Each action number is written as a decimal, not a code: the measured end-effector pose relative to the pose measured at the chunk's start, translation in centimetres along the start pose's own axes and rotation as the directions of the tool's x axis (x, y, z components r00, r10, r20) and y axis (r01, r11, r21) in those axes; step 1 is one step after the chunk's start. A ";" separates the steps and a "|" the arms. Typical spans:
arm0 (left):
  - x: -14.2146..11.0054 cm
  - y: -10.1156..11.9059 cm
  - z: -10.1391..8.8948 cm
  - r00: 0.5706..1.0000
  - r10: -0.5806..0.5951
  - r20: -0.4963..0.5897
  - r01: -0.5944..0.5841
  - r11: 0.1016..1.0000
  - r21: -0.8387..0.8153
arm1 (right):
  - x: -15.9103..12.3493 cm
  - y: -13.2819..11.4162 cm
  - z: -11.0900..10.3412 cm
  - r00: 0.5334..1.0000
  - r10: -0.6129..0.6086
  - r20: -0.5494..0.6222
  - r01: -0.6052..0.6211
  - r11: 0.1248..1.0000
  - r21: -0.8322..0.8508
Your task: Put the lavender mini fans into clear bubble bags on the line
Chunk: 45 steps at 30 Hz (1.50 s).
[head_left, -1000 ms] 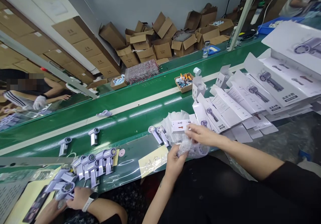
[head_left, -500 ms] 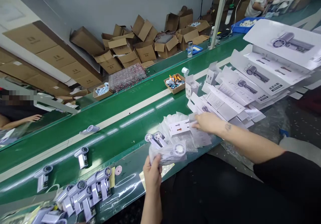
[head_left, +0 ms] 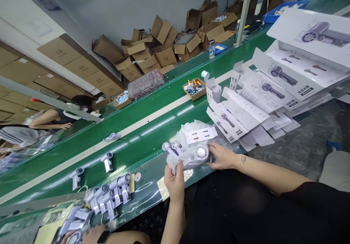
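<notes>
My left hand (head_left: pixel 175 182) is closed around the handle end of a pale purple handheld fan (head_left: pixel 195 156) in a clear plastic bag. At the fan's round head my right hand (head_left: pixel 222 157) has its fingers curled about the bagged end; their tips are partly hidden. Two unbagged fans (head_left: pixel 176 146) lie just behind the held one. A small white printed box (head_left: pixel 202 135) rests on a heap of clear bags (head_left: pixel 188 129) beyond my hands.
Open printed cartons (head_left: pixel 235 122) overlap at right. Several fans (head_left: pixel 109 196) cluster at left, near another person's hand (head_left: pixel 94 233) with a watch. A tool box (head_left: pixel 195 91) sits on the green conveyor (head_left: pixel 153 127). Another person (head_left: pixel 54 122) is across it.
My right hand has moved from the flat cartons down to the bagged fan's head. My left hand still holds the fan. The view has shifted, showing another person's watch-wearing hand at lower left.
</notes>
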<state>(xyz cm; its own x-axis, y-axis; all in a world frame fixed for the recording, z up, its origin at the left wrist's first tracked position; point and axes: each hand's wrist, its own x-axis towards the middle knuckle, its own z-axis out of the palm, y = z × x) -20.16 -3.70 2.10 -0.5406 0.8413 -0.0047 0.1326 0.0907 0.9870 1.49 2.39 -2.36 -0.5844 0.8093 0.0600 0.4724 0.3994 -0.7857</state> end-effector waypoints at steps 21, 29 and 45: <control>-5.5 2.8 7.1 0.621 0.119 0.774 -0.779 0.201 0.594 | -2.3 6.2 -0.2 0.953 -0.279 0.117 0.247 0.942 0.227; -7.2 -0.5 7.3 0.616 0.050 0.786 -0.781 0.171 0.600 | -2.7 5.4 0.7 0.948 -0.279 0.153 0.275 0.960 0.046; 13.1 -13.9 -2.8 0.876 -0.370 -0.310 0.467 0.812 0.352 | 22.0 -1.4 -14.6 0.992 -0.040 -0.117 0.029 0.995 -0.097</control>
<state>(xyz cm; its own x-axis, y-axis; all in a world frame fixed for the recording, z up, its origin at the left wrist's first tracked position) -31.45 4.56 -11.20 -0.7799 0.5383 -0.3193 0.1473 0.6537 0.7423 -2.35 25.91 9.08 -0.5213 0.8376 0.1633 0.5172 0.4623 -0.7202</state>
